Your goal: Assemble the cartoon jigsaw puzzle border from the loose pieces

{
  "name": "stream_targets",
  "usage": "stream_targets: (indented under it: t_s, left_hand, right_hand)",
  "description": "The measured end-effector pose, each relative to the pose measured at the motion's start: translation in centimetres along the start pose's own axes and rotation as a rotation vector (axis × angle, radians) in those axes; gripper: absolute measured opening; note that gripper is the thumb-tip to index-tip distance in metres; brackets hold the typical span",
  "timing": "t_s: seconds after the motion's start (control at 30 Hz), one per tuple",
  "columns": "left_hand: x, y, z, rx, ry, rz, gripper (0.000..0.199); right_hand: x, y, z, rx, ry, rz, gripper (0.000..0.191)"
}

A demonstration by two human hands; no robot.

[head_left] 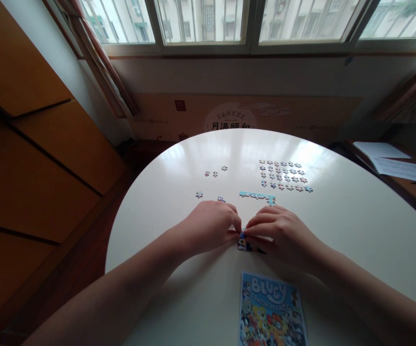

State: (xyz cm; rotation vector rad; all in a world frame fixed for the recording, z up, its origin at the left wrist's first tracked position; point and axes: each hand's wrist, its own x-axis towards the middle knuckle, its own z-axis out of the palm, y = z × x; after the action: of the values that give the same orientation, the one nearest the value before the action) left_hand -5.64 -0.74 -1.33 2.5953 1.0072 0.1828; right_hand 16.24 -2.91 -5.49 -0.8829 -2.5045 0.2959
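My left hand (pixel 211 225) and my right hand (pixel 283 230) meet at a small dark-blue jigsaw piece (pixel 242 235), their fingertips pinched at its two sides. Just below it, a joined dark strip of jigsaw pieces (pixel 243 245) lies on the table, its right part covered by my right hand. Beyond my right fingers is a joined light-blue strip of edge pieces (pixel 256 195), which bends toward me at its right end. A loose piece (pixel 221 198) rests just past my left knuckles.
On the round white table (pixel 150 206), loose pieces stand in rows (pixel 283 175) at the back right. A few more pieces (pixel 215 174) lie at the back left. A blue Bluey picture sheet (pixel 272 310) lies near me. Papers (pixel 398 163) are on a side desk at right.
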Motion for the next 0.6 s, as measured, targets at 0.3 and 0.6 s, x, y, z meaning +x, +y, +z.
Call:
stream_targets:
  t_s: [0.3,0.6]
  left_hand:
    - [0.17,-0.02,0.23,0.041,0.014,0.003,0.012]
    - [0.4,0.34,0.57,0.091,0.005,-0.008,0.014]
  right_hand:
    - [-0.14,-0.25,0.03,-0.032,-0.003,0.019,0.013]
    - [-0.34,-0.37,-0.62,-0.105,-0.046,0.026,0.015]
